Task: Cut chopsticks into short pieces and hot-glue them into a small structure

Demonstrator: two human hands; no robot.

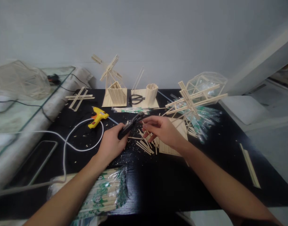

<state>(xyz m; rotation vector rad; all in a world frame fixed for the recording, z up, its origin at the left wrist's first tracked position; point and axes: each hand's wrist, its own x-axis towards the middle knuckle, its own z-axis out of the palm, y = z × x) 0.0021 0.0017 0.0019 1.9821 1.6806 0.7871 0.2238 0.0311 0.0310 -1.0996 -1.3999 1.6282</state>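
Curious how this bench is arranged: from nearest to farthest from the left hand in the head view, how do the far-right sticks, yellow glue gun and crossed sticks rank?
From the left hand:
1. Yellow glue gun: just beyond, leftward.
2. Crossed sticks: farther back, left.
3. Far-right sticks: opposite side.

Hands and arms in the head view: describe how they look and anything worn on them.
The left hand and right hand are bare, with no gloves. The left forearm and right forearm narrow toward the wrists; no watch, bracelet or marking shows. No sleeve covers either forearm.
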